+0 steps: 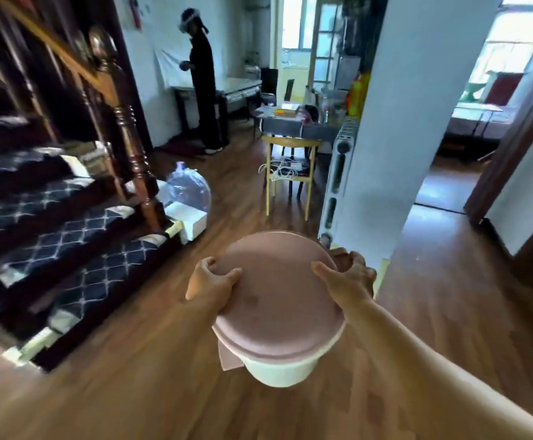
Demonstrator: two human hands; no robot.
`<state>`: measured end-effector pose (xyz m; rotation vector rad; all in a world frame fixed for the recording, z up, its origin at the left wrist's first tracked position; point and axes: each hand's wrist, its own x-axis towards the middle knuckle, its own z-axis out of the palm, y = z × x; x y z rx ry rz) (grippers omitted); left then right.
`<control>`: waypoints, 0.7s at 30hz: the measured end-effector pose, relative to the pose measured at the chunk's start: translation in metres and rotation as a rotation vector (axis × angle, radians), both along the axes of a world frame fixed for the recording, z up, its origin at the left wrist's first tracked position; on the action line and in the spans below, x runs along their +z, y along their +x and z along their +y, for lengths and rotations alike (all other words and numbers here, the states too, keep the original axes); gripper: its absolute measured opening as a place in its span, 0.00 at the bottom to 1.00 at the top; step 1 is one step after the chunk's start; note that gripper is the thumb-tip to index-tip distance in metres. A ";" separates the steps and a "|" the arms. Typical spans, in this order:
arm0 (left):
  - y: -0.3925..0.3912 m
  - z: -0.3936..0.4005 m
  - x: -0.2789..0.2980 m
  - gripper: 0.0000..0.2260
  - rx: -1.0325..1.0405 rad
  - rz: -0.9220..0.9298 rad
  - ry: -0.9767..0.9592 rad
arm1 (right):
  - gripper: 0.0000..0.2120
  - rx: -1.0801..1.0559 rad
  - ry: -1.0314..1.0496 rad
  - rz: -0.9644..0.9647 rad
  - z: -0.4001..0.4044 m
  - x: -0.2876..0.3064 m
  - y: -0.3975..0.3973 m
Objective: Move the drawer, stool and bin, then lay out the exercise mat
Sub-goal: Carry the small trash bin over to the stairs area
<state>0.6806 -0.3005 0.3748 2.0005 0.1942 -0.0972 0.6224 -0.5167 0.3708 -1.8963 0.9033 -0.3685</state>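
Note:
A round bin (278, 300) with a dusty-pink lid and a white body hangs above the wooden floor in the middle of the head view. My left hand (209, 281) grips the lid's left rim, thumb on top. My right hand (349, 274) grips the right rim, fingers curled round the far side. Both forearms reach in from the lower edge. The drawer, the stool and the exercise mat are not in sight.
A carpeted staircase with a dark wooden banister (125, 122) fills the left. A white box (192, 222) and a clear water jug (189, 188) lie at its foot. Ahead stand a wooden chair (290, 173), a radiator (338, 179), a white pillar (411, 128) and a person in black (203, 84).

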 end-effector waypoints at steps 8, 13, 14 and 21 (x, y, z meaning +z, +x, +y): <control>0.024 0.252 0.031 0.32 0.301 0.005 -0.027 | 0.42 0.325 0.075 -0.049 0.240 0.023 0.094; 0.014 0.382 0.042 0.29 0.480 -0.029 -0.085 | 0.46 0.516 0.048 -0.043 0.375 0.038 0.128; 0.010 0.403 0.043 0.28 0.503 -0.027 -0.099 | 0.46 0.549 0.034 -0.042 0.399 0.040 0.132; -0.027 0.554 0.041 0.28 0.860 -0.069 -0.107 | 0.44 0.825 -0.014 0.003 0.584 0.049 0.158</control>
